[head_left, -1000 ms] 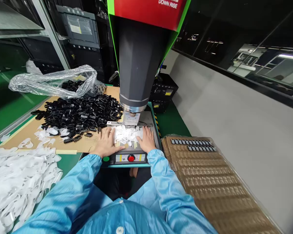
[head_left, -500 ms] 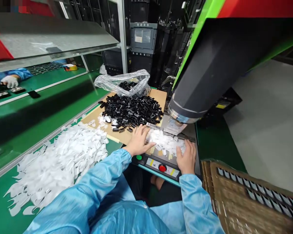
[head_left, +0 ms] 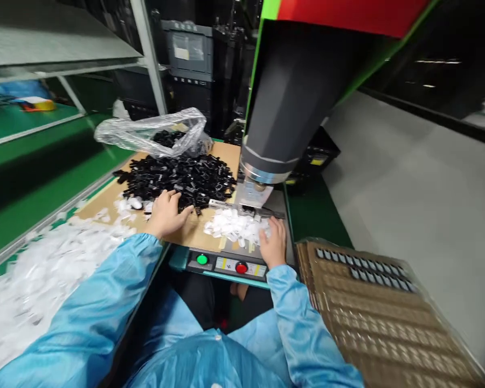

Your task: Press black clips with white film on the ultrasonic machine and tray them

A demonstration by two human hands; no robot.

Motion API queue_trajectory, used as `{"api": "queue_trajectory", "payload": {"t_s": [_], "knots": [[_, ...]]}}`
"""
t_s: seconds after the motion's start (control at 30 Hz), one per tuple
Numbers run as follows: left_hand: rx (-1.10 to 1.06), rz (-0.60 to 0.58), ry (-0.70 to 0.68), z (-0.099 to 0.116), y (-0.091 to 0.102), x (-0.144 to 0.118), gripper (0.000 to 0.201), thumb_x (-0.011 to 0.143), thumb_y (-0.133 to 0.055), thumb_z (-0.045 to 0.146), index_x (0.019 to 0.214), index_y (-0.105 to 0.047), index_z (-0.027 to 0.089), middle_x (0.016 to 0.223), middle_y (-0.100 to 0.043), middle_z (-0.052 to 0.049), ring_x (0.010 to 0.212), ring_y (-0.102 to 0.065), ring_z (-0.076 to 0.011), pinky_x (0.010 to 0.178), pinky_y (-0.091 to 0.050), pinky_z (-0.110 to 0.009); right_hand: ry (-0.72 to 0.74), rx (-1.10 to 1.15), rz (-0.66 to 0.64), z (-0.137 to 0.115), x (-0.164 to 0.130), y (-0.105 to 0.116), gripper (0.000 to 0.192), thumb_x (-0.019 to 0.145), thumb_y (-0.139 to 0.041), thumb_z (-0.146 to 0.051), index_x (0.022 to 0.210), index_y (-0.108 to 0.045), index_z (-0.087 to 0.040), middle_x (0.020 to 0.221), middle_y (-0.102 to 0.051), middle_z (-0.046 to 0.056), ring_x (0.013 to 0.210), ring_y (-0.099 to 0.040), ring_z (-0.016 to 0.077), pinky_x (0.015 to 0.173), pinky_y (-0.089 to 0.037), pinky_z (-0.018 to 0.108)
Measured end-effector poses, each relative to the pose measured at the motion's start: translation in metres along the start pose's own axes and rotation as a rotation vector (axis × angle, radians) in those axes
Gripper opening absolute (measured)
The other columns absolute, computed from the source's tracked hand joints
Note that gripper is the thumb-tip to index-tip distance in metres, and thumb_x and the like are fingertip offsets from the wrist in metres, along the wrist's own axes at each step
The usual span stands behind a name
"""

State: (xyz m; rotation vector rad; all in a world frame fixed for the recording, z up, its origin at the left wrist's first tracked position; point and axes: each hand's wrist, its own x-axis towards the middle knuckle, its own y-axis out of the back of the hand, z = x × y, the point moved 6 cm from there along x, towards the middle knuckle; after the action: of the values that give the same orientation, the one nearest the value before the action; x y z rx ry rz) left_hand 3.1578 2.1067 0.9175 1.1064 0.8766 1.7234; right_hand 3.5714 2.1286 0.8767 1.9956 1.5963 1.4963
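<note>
Black parts just past the left hand; white pieces at the right hand's fingertips

Black parts (head_left: 186, 180): loose heap on a cardboard sheet (head_left: 196, 233), broader left to right than front to back. Single parts point every way; no shared long axis. Near edge of the heap lies forward of the left hand (head_left: 167, 216), running past its fingertips to both sides. Left hand clearly the nearer; the right is well apart, across the white pieces.

Left hand palm down, fingers forward, thumb out to the right. Looks open, nothing seen in it; whether fingertips touch the black parts, cannot tell.

White pieces (head_left: 234, 225): low pile between the hands, stretched left to right, right of the cardboard's bare strip. Its right end meets the right hand (head_left: 274, 245), fingers extended and slightly bent, apparently resting against it. No grasp visible. A gap separates the left thumb from the pile's left end.

Key relation, as I judge it: black ahead of the left hand, white to the left of the right hand.

Farther out: machine column (head_left: 283, 102) above and behind the white pile; green button (head_left: 202, 260) and red button (head_left: 241, 267) in front. Larger white heap (head_left: 52, 275) far left, blurred. Tray (head_left: 372, 323) at right, dark pieces in its far rows.
</note>
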Motion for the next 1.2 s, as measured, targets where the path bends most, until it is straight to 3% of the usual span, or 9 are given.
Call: {"api": "queue_trajectory", "payload": {"t_s": [0.17,0.27,0.37,0.47,0.63,0.8,0.97,1.07,1.2], "knots": [[-0.304,-0.094,-0.324,0.099,-0.051,0.016,0.061,0.096,-0.062,0.057,0.143,-0.065,0.017,0.15,-0.063,-0.016,0.143,-0.054,-0.0326,0.127,-0.041,-0.048,-0.05,0.046,-0.071,-0.009,0.042,-0.005,0.048,0.097,-0.063,-0.035,0.142,-0.062,-0.019,0.149,-0.064,0.016,0.152,-0.045,0.0336,0.128,-0.039,0.055],[-0.418,-0.223,-0.337,0.15,-0.08,0.029,0.06,0.091,-0.069,0.048,0.143,-0.066,0.018,0.149,-0.066,-0.015,0.142,-0.056,-0.0312,0.125,-0.042,-0.047,-0.144,0.019,-0.208,-0.01,0.069,-0.017,0.048,0.091,-0.072,-0.03,0.137,-0.065,-0.017,0.14,-0.068,0.017,0.142,-0.054,0.0336,0.121,-0.045,0.05],[-0.438,-0.279,-0.316,0.175,-0.094,0.039,0.049,0.09,-0.071,0.043,0.134,-0.073,0.021,0.141,-0.071,-0.013,0.137,-0.059,-0.0311,0.122,-0.043,-0.049,-0.183,-0.033,-0.35,-0.011,0.083,-0.03,0.048,0.09,-0.077,-0.031,0.135,-0.067,-0.017,0.135,-0.069,0.017,0.135,-0.058,0.0336,0.115,-0.048,0.047],[-0.451,-0.279,-0.281,0.182,-0.095,0.045,0.036,0.088,-0.074,0.05,0.115,-0.08,0.026,0.13,-0.076,-0.011,0.135,-0.059,-0.0328,0.12,-0.042,-0.051,-0.191,-0.046,-0.402,-0.01,0.089,-0.036,0.043,0.092,-0.077,-0.035,0.131,-0.071,-0.019,0.13,-0.072,0.015,0.131,-0.06,0.0324,0.113,-0.047,0.045],[-0.531,-0.287,-0.25,0.191,-0.086,0.053,0.036,0.079,-0.083,0.056,0.098,-0.083,0.025,0.111,-0.08,-0.011,0.124,-0.065,-0.034,0.114,-0.046,-0.048,-0.196,0.034,-0.381,-0.012,0.097,-0.034,0.034,0.091,-0.075,-0.032,0.124,-0.078,-0.021,0.123,-0.076,0.012,0.128,-0.062,0.0318,0.113,-0.048,0.044],[-0.632,-0.225,-0.185,0.18,-0.074,0.046,0.038,0.087,-0.075,0.052,0.109,-0.083,0.021,0.113,-0.079,-0.012,0.114,-0.07,-0.0312,0.106,-0.053,-0.045,-0.312,0.279,-0.245,-0.006,0.084,-0.014,0.034,0.087,-0.071,-0.033,0.117,-0.079,-0.019,0.11,-0.078,0.01,0.112,-0.068,0.0282,0.102,-0.056,0.042],[-1.12,-0.194,0.147,0.153,-0.076,-0.023,0.06,0.082,-0.083,0.056,0.125,-0.078,0.015,0.094,-0.076,-0.009,0.084,-0.069,-0.0219,0.081,-0.058,-0.037,-0.527,0.844,-0.055,-0.011,0.013,0.003,0.046,0.081,-0.071,-0.039,0.121,-0.072,-0.017,0.104,-0.078,0.009,0.09,-0.072,0.0226,0.083,-0.061,0.038],[-1.415,-0.249,0.252,0.166,-0.074,-0.08,0.059,0.076,-0.092,0.052,0.12,-0.076,0.017,0.094,-0.076,-0.006,0.083,-0.069,-0.018,0.08,-0.058,-0.033,-0.545,1.025,-0.036,-0.039,-0.031,0.012,0.04,0.081,-0.074,-0.033,0.118,-0.068,-0.02,0.107,-0.078,0.008,0.09,-0.074,0.022,0.083,-0.063,0.037],[-1.564,-0.365,0.211,0.195,-0.062,-0.13,0.052,0.078,-0.093,0.045,0.119,-0.074,0.019,0.108,-0.078,-0.008,0.098,-0.073,-0.02,0.09,-0.06,-0.034,-0.465,1.041,-0.013,-0.075,-0.06,0.032,0.034,0.086,-0.071,-0.023,0.119,-0.067,-0.024,0.117,-0.077,0.007,0.109,-0.074,0.0227,0.099,-0.062,0.039]]}}
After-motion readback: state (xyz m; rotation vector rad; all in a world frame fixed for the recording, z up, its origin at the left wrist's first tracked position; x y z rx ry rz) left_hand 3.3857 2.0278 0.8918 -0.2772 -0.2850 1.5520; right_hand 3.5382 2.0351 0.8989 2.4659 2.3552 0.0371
